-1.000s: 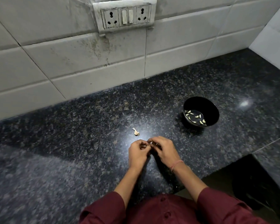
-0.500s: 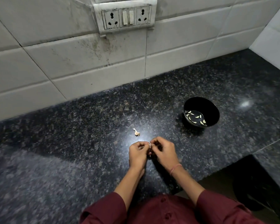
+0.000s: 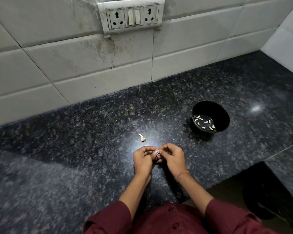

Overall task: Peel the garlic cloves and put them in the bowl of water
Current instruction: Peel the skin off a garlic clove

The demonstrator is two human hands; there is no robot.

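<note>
My left hand (image 3: 143, 160) and my right hand (image 3: 172, 157) meet just above the dark granite counter (image 3: 74, 157), fingers curled. Between their fingertips they pinch a small pale garlic clove (image 3: 157, 151), mostly hidden by the fingers. A black bowl (image 3: 223, 115) stands to the right and farther back, with water and several peeled white cloves (image 3: 204, 123) in it. A small scrap of garlic skin and stem (image 3: 142, 138) lies on the counter just beyond my left hand.
A white tiled wall (image 3: 91, 65) with a socket and switch plate (image 3: 132, 16) rises behind the counter. At the lower right the counter ends at a step, with a dark floor and a dark round object (image 3: 260, 200) below.
Both hands stay together on the clove; the fingers have shifted slightly as they work at it. The bowl and the skin scrap have not moved.
</note>
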